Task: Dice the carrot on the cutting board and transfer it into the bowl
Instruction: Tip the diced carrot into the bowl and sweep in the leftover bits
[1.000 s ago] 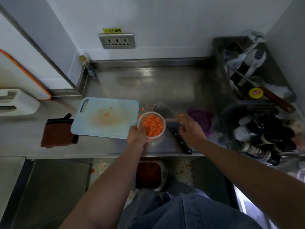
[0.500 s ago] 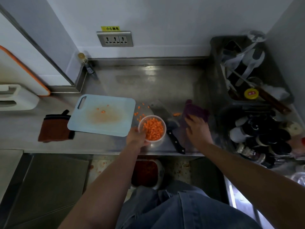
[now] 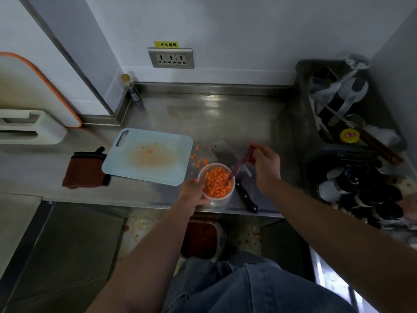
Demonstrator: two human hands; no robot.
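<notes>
I'm seeing the purple lid [image 3: 240,164] coming off the desk [image 3: 225,114]. A sec ago it was lying flat right of the cleaver [image 3: 223,150]. Now the R hand [image 3: 266,162] is pinching it at its far edge and tilting it steeply, w/ the low edge dipping at the bowl's right rim. The L hand [image 3: 194,188] is wrapping the bowl [image 3: 217,201] on its left side and holding it near the desk's front edge, same as before. So both hands are clamped, one per item, w/ the bowl sitting between them.

The carrot dice [image 3: 216,182] are filling the bowl most of the way. A few bits are sitting on the cutting board [image 3: 146,154], and more strays [image 3: 199,162] are lying on the desk btw board and cleaver.

My read: dicing & transfer are basically wrapping up, and the lid is heading on. The strays aren't getting collected yet, so capping now is leaving some carrot out. The tilted lid is needing levelling before any pressing down.
</notes>
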